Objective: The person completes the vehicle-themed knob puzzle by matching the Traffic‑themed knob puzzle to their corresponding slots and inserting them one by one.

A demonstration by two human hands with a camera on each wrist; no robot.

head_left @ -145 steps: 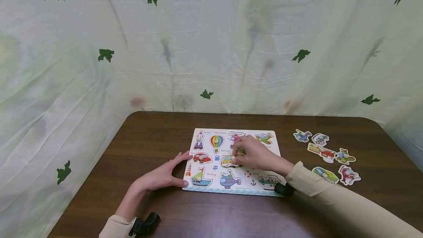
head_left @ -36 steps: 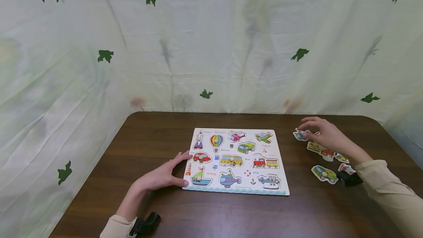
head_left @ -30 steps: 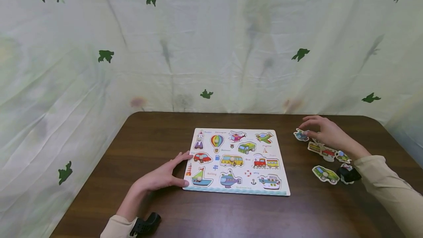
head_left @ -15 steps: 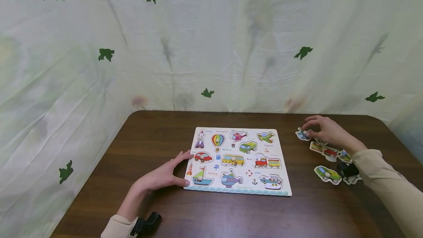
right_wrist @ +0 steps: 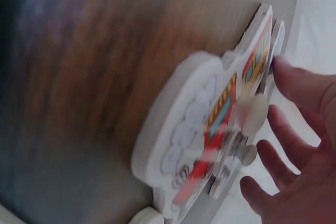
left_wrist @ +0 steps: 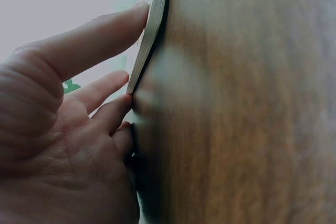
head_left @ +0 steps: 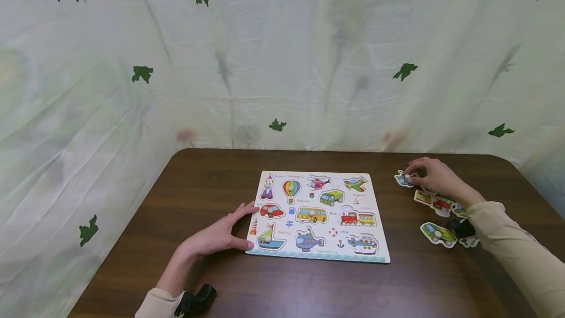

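Backdrop: pale curtain w/ green leaf prints, 12 o'clock of desk.
Desk: dark brown, rounded far corners.
Board: white vehicle puzzle, flat mid-desk; yellow bus nr ctr, red car at 9 o'clock, balloon at 10.
L hand: board's 9 o'clock side; fingers spread, thumb + fingertips touching edge.
R hand: thumb + finger pinching blue pc.
Blue pc: approx 2 o'clock of board, well apart; can't tell if lifted.
Train pc: 4 o'clock of blue pc; pale knob blurred.
Green truck pc: on desk, just past 3 o'clock of board.
Black wrist unit: R side; part-hidden pc at its 5 o'clock.
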